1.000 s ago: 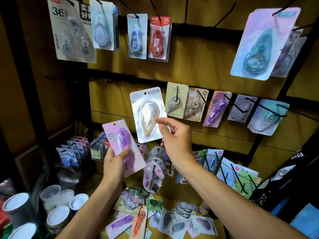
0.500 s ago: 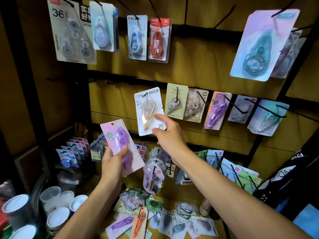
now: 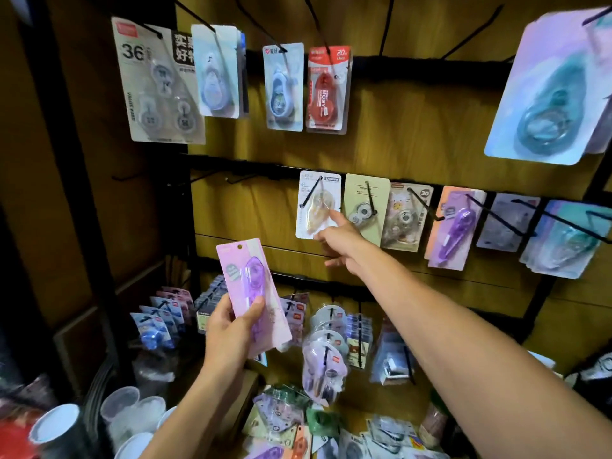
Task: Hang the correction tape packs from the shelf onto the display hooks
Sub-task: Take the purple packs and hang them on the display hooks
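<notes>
Left hand [image 3: 231,329] grips pink pack [image 3: 253,293] by its lower half at 7 o'clock, punch hole up. Right hand [image 3: 337,240], fingers extended, touches white pack [image 3: 318,207] hung on hook [image 3: 311,193] at centre. Judged light, stiff card, slick blister; hold card edges.

I have one view only, a wide-angle camera worn on the person's head, so there is no second view to share any part of the scene with. It faces forward and a little downward at a wooden display wall [image 3: 414,127] crossed by black rails with hooks, close enough that both forearms reach up into the picture from the bottom edge and the left hand [image 3: 231,329] sits near the middle. The lens bends the edges, so the packs at the upper right loom large, while the shelf [image 3: 251,389] lies below.
</notes>
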